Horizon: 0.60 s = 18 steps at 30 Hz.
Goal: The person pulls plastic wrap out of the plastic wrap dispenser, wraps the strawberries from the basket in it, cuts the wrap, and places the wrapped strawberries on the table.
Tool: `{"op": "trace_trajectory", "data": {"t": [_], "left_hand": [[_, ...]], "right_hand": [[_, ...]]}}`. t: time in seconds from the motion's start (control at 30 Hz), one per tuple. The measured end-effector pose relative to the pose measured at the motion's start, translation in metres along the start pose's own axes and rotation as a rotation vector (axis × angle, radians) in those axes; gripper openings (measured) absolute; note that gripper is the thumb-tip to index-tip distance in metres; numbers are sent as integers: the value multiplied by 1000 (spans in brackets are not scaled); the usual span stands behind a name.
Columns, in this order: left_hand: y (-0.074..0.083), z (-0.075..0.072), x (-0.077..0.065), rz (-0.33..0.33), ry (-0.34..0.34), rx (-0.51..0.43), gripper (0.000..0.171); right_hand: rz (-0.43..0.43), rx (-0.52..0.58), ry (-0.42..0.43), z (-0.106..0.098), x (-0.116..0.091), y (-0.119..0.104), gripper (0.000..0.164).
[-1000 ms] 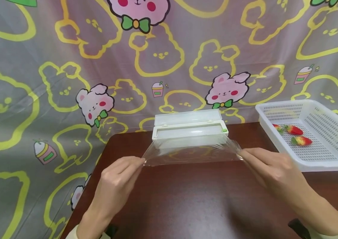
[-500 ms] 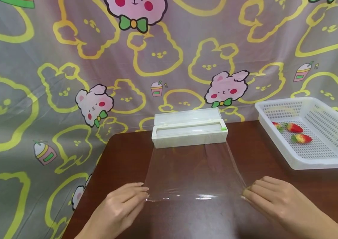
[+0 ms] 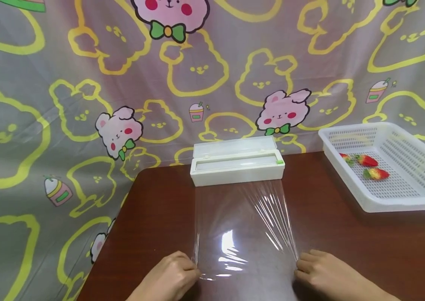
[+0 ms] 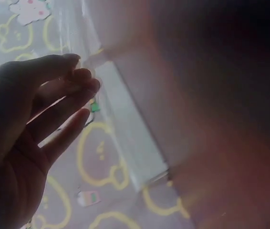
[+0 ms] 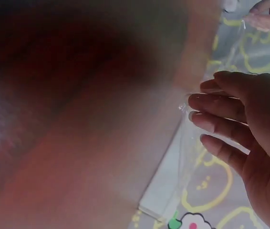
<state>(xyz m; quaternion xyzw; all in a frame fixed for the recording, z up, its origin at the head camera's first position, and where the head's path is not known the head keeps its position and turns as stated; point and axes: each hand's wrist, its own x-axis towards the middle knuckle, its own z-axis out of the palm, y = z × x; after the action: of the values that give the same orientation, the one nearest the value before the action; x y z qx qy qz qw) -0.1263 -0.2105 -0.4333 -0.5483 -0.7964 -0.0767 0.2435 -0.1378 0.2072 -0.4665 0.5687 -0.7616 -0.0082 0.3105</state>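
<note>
A clear sheet of plastic wrap (image 3: 235, 230) stretches from the front of a white wrap dispenser box (image 3: 238, 173) toward me, close over the table. My left hand (image 3: 172, 274) pinches its near left corner between thumb and fingers; the left wrist view shows that hand (image 4: 39, 100) with its other fingers loosely bent. At the near right corner my right hand (image 3: 325, 269) pinches the film, and creases run from there back to the box. In the right wrist view the thumb and index finger of the right hand (image 5: 240, 114) meet at the film's edge. The dispenser's lid (image 3: 235, 146) stands raised.
A white perforated basket (image 3: 370, 202) stands at the back right of the dark brown table (image 3: 152, 217). Several strawberries (image 3: 377, 173) lie in its left part. A cartoon-printed cloth (image 3: 122, 83) hangs right behind the table and along its left side.
Both hands have moved toward me and down, drawing the wrap out of the box into a much longer sheet. The box and basket stay in place.
</note>
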Motion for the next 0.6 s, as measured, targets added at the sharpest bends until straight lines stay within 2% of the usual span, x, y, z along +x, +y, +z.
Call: {"op": "trace_trajectory", "data": {"t": [0.07,0.2,0.4,0.5,0.6], "left_hand": [[2,9,-2,1,-24,26,16],[4,22,-7,12,-54,75,16],[7,30,-10,-28,-103,92,18],[8,31,-9,-59,-135,83,23],[9,32,-7,-91,-168,67,24]], "right_hand": [[-21,-15,-11,6,-2,-1,14],[-26,29,-69,12,-5,-4,7],[13,138,-220,10,-6,-8,38],[49,175,-265,10,-5,-9,43],[60,178,-269,10,-4,-9,38]]}}
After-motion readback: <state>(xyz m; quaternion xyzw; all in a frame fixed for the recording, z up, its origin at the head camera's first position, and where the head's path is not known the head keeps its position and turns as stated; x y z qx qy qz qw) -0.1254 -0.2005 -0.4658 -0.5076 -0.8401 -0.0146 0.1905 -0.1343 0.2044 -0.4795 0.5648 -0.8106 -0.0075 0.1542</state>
